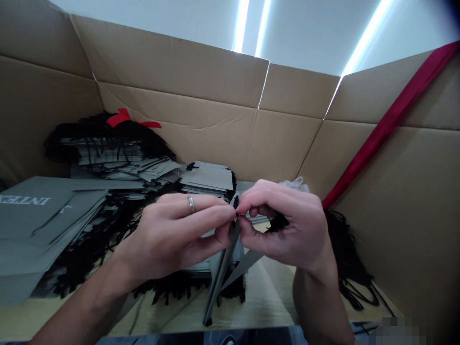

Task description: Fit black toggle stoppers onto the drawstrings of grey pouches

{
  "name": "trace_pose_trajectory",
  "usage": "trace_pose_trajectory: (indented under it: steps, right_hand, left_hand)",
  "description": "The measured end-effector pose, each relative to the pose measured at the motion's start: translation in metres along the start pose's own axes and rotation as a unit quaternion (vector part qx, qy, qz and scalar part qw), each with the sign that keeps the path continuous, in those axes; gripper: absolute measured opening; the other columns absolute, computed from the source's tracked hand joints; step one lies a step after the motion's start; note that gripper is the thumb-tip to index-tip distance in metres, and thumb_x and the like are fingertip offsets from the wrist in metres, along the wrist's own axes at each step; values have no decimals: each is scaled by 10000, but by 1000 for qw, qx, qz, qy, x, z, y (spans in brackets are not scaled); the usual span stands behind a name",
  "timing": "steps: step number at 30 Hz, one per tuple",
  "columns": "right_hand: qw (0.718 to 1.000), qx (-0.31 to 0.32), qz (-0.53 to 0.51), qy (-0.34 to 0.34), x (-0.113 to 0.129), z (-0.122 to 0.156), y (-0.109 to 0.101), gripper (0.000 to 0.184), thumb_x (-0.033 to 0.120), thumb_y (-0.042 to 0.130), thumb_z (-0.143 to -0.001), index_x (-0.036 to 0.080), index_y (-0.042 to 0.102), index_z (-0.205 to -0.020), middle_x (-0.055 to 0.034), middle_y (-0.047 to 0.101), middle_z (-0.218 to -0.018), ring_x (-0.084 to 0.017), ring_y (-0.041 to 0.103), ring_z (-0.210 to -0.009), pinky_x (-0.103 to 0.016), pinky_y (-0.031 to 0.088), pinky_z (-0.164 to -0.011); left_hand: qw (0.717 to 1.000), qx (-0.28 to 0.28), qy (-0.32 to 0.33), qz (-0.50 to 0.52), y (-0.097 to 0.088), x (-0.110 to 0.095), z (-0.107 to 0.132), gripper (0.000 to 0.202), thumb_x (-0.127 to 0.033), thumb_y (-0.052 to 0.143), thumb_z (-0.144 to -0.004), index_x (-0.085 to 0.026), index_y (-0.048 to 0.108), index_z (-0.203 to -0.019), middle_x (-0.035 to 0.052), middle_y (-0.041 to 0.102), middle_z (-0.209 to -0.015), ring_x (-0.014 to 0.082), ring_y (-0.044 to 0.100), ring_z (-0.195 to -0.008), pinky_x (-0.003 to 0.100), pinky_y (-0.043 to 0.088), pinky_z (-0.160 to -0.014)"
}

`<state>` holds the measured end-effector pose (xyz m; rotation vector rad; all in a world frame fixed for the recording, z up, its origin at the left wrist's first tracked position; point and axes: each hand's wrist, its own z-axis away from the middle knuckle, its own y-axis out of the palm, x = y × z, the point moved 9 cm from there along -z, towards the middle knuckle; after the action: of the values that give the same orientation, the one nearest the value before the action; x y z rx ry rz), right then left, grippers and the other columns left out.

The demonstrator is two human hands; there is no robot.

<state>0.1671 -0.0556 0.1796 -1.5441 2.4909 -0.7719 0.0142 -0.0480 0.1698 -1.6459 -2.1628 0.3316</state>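
"What's the setting?"

"Cardboard walls [172, 62] around a pale wooden bench [273, 292], under bright ceiling light strips [241, 24]."

"And the thing being worked on?"

"A folded grey piece [221, 270], held up edge-on above the bench, between the two hands. It leans, its top at the fingertips, its lower end towards the near edge."

"How are the fingers?"

"The left hand [172, 232], wearing a ring [191, 204], has its fingers closed on the piece near its top. The right hand [293, 225] has thumb and forefinger drawn nearly together at a small dark bit there; whether they grip it, I cannot tell."

"Around them?"

"Behind the hands, a stack of grey bags [208, 177]. To the left, a large grey bag [32, 206] with white lettering, beside a mass of black cords [86, 258]."

"Further out?"

"At the back left, a cord-covered pile [108, 148] topped by a red strip [120, 117]. On the right, a black cord bundle [345, 251] near the foot of a dark-red ribbon [388, 122] slanting up the cardboard."
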Motion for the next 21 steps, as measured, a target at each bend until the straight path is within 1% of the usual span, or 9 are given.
trace_pose_trajectory:
  steps: [4, 7, 10, 13, 16, 19, 21]
  right_hand:
    - [999, -2, -39, 19, -5, -2, 1, 248, 20, 725, -752, 208, 744, -913, 25, 730, -810, -96, 628, -662, -212, 519, -581]
    - [997, -3, -77, 32, -8, -3, 2, 256, 6, 725, -712, 199, 746, -879, 34, 721, -775, -87, 608, -630, -206, 492, -554]
    - [992, -11, -116, 45, -12, -5, 3, 252, 5, 717, -707, 202, 739, -861, 29, 722, -760, -94, 595, -611, -217, 493, -546]
    - [989, -34, -136, 45, -14, -5, 3, 246, 10, 717, -705, 208, 733, -851, 19, 727, -759, -100, 585, -597, -229, 492, -532]
    - [991, -65, -118, 21, -13, -4, 0, 266, 9, 732, -734, 220, 749, -894, 5, 739, -792, -115, 602, -616, -256, 501, -540]
    - [992, -105, -57, -26, -6, -2, -5, 312, -3, 753, -786, 248, 762, -972, -14, 765, -850, -156, 690, -704, -301, 578, -609]
    - [990, -126, -13, -58, -1, 0, -8, 340, -4, 764, -825, 275, 762, -1020, -19, 783, -876, -182, 735, -758, -327, 622, -653]
  left_hand:
    - [998, 4, -41, 56, 2, 6, -2, 236, -77, 799, -882, -254, 702, -1004, -30, 808, -823, 128, 792, -689, 200, 598, -594]
    - [992, -4, -70, 100, 2, 12, -1, 257, -67, 794, -841, -270, 706, -972, -37, 804, -809, 114, 764, -647, 190, 586, -565]
    - [984, -20, -99, 145, 4, 22, 0, 250, -70, 803, -817, -276, 724, -934, -33, 812, -809, 123, 759, -637, 206, 606, -584]
    - [971, -30, -111, 209, 8, 31, 0, 254, -47, 834, -794, -249, 755, -926, -9, 825, -820, 148, 783, -678, 224, 627, -616]
    - [949, -50, -131, 282, 12, 39, -1, 275, 6, 817, -775, -217, 772, -930, 5, 826, -827, 154, 791, -711, 221, 649, -647]
    - [930, -73, -164, 322, 15, 44, -1, 275, 32, 803, -786, -189, 786, -949, 16, 835, -872, 140, 796, -758, 207, 680, -718]
    - [926, -85, -178, 322, 15, 44, 0, 277, 27, 834, -799, -180, 797, -980, 24, 846, -914, 134, 805, -799, 205, 695, -774]
